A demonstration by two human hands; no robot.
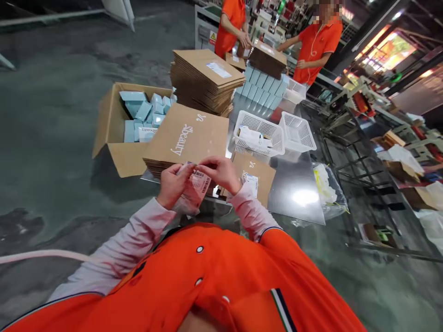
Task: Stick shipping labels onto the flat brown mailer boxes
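Observation:
My left hand (172, 183) and my right hand (221, 173) are both closed on a sheet of barcode labels (196, 186) held close to my chest, above the near edge of the metal table (297, 189). The fingers of both hands pinch at the sheet's top edge. Just beyond my hands lies a stack of flat brown cartons (188, 138) printed "Beauty". A single flat carton (254, 177) with a white label on it rests to the right of my right hand.
An open cardboard box (114, 133) with several light-blue boxes stands at the left. A taller pile of flat cartons (206, 80), stacked blue boxes (263, 85) and two white baskets (259, 133) sit further back. Two people in orange shirts (314, 41) work at the far end.

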